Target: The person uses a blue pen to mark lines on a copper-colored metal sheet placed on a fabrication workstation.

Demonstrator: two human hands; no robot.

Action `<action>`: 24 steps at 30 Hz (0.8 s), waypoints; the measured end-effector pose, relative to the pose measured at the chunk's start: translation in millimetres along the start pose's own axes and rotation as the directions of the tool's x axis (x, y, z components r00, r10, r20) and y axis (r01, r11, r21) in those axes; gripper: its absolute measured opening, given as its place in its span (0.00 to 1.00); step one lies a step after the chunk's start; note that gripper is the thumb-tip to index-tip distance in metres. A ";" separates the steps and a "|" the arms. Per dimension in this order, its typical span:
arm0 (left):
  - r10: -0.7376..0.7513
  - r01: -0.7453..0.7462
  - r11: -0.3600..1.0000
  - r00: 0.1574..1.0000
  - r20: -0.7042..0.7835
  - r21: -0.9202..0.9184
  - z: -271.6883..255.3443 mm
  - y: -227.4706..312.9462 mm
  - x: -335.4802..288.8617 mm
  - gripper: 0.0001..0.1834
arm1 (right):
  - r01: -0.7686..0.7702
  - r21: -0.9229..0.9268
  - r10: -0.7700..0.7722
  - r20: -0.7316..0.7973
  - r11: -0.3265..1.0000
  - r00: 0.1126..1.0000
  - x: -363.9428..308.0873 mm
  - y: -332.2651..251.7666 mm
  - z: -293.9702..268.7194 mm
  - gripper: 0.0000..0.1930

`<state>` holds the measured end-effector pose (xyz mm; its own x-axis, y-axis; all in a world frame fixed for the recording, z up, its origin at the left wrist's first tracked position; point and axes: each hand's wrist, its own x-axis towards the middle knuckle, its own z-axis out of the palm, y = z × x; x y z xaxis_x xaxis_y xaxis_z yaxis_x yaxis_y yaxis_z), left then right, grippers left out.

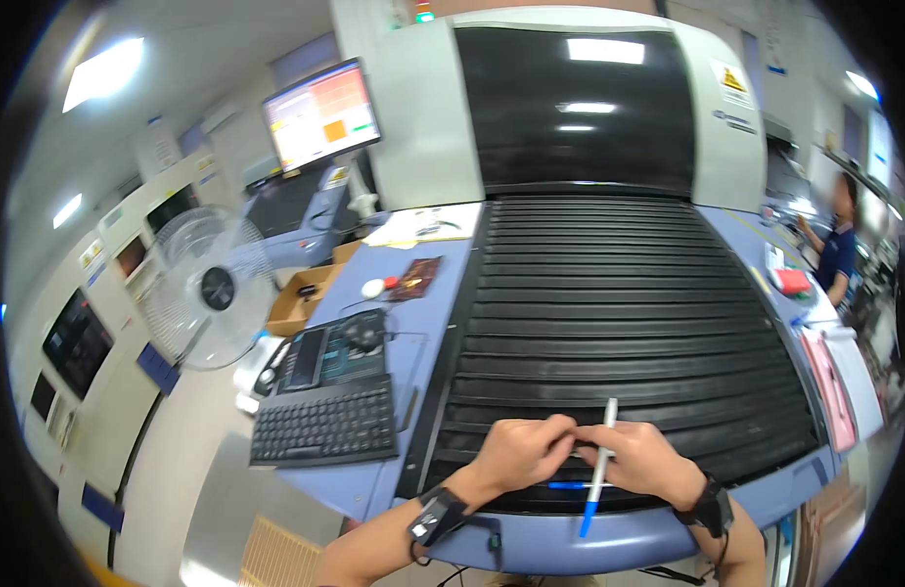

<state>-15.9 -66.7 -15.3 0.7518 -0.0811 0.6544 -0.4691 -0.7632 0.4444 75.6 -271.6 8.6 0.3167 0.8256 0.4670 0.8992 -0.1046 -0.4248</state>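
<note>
My left hand (524, 452) and my right hand (648, 458) meet at the fingertips over the near end of a black ribbed machine bed (609, 333). A white pen (600, 474) with a blue end is held in my right hand, its blue end pointing down towards me. The fingers of my left hand are closed in a pinch against those of the right; whatever lies between them is too small and hidden to name. Just below the hands, a slim blue object (567, 485) rests on the bed, partly covered by the pen. A dark band sits on each wrist.
A black keyboard (325, 423), a mouse (362, 331) and an open cardboard box (301, 298) are to the left. Beyond them stand a fan (216, 289) and a monitor (322, 112). Pink and white sheets (832, 386) lie at the right edge. A person (840, 245) works far right.
</note>
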 end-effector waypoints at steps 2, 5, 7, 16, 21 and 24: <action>-0.001 0.001 1.000 1.000 -0.014 0.017 -4.7 2.6 -2.3 0.07 | 0.012 0.012 -0.012 0.002 1.000 1.000 4.4 -6.9 -1.0 0.15; -0.034 0.033 0.999 0.999 0.021 0.032 -6.0 5.8 -3.0 0.08 | 0.055 0.000 -0.055 -0.027 0.998 0.998 0.3 -0.3 4.2 0.16; -0.013 0.013 0.999 1.000 0.020 0.036 -1.6 4.4 -2.3 0.07 | 0.055 -0.025 -0.056 -0.036 0.998 0.998 -4.3 2.3 4.5 0.15; 0.000 0.000 1.000 0.999 0.035 0.002 0.4 5.7 -2.3 0.07 | 0.047 0.044 -0.048 0.022 0.998 0.999 -6.6 7.9 9.3 0.09; -0.016 0.016 1.000 1.000 0.013 -0.009 1.9 -0.6 -0.3 0.07 | 0.027 0.046 -0.030 0.060 0.999 0.998 -3.4 8.7 5.3 0.09; -0.031 0.031 1.000 0.999 0.018 0.004 -4.4 -0.3 -1.5 0.07 | 0.062 0.066 -0.064 0.032 0.996 0.997 0.4 7.8 12.1 0.09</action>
<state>-19.0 -63.5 -13.7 0.7743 -0.0689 0.6291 -0.4436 -0.7680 0.4619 79.1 -265.3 -3.9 0.2485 0.8477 0.4687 0.8951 -0.0160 -0.4455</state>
